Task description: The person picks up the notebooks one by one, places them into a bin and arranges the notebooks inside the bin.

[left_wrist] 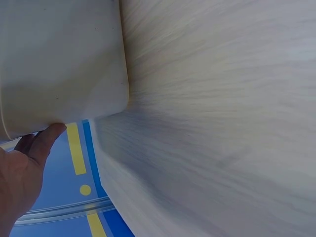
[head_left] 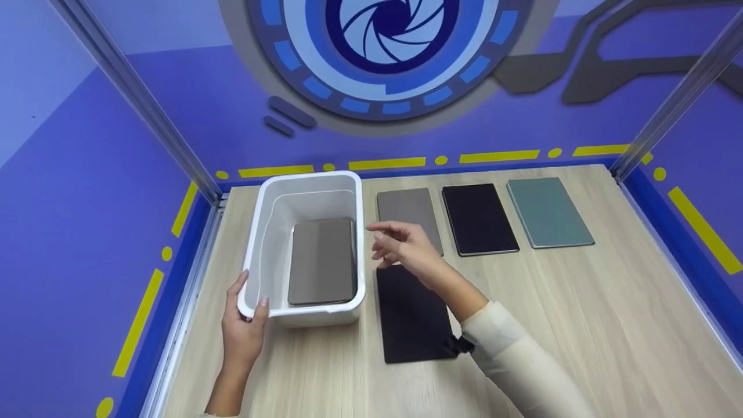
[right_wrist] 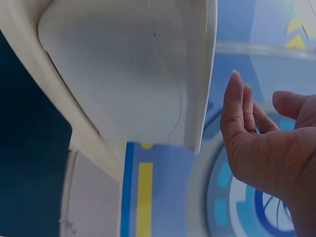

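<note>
The wood-grain counter [head_left: 627, 325] spreads below the fingers of the left hand [head_left: 244, 328] and the right hand [head_left: 411, 247]. Between them stands the white bin [head_left: 360, 255]; the left fingers and thumb grip its near left corner, while the right fingers, loosely bent and holding nothing, are just off its right rim. A front black notebook [head_left: 409, 316] lies nearer the person than the right fingers. Left of those fingers, inside the bin, is a grey notebook [head_left: 322, 261]. Well to their right lies a green notebook [head_left: 548, 212], and nearer them a rear black notebook [head_left: 479, 219]. Just beyond them is a rear grey notebook [head_left: 409, 206], partly hidden by the hand.
</note>
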Demonstrator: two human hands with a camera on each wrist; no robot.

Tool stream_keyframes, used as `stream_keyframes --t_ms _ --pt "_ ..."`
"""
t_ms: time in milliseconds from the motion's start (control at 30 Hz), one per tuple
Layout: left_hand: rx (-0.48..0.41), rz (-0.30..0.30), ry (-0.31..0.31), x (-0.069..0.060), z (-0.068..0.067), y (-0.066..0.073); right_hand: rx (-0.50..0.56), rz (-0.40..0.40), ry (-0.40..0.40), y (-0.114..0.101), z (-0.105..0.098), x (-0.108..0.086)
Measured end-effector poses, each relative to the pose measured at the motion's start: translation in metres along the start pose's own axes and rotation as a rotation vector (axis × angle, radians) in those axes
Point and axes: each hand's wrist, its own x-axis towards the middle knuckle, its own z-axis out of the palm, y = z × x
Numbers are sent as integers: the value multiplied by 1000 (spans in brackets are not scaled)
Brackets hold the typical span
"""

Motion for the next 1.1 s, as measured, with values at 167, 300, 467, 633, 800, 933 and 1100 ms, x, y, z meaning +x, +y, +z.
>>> stream_keyframes --t_ms 167,300,467,633,800,933,1100 --pt "-11 4 -2 -1 0 0 -23 2 64 16 -22 -20" --pt "-9 -2 1 -1 0 -1 -92 21 121 35 -44 -37" --pt "-13 -6 -1 0 0 -1 -186 97 192 65 -75 -55" --pt "-8 -9 -3 0 1 0 -231 194 264 85 -99 -72" --pt "10 -10 -1 -1 1 0 -199 233 320 97 -109 -86" --pt "8 -8 4 0 0 0 -193 240 332 105 -110 -92" --pt "4 -5 -2 1 -1 0 -206 251 375 113 -107 -95"
